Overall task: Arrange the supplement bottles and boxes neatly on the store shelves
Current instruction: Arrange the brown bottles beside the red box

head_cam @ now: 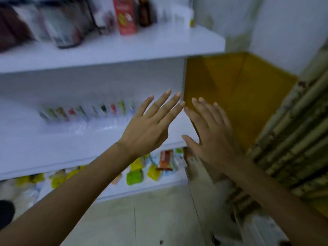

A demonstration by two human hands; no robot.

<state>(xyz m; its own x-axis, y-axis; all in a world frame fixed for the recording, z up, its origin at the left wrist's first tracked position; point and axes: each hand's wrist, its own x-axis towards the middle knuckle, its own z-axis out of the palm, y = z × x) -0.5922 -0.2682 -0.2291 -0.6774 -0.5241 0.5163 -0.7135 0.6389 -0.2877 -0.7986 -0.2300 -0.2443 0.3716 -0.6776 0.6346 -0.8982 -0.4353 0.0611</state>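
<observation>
View is blurring throughout; no labels are reading.

- Top shelf (106, 55), left end: dark pouches (58, 27) are leaning in a loose stack.
- Middle shelf (53, 148), toward the back: a row of small supplement bottles (85, 112) with coloured labels is standing, unevenly spaced; what they hold I cannot tell.
- Top shelf, right of centre: a red box (125, 15) is standing upright, with a brown bottle (144, 12) just beside it.
- Left hand (147, 126): hovering over the middle shelf's right end, fingers straight and spread, holding nothing.
- Bottom shelf (142, 189): yellow and green packets (134, 176) are lying jumbled.
- Right hand (211, 139): also flat and empty, reaching past the shelf's right corner, in front of the yellow wall panel (230, 86).

Judgement: both hands are looking ready to start on the middle shelf, nothing gripped yet.

Risks: a flat-handed sweep leftward into the row is likely tipping the light bottles like dominoes. The right hand is sitting beyond the shelf corner, so anything pushed right is going off the end. A raised wrist may be knocking the top shelf's front edge.
</observation>
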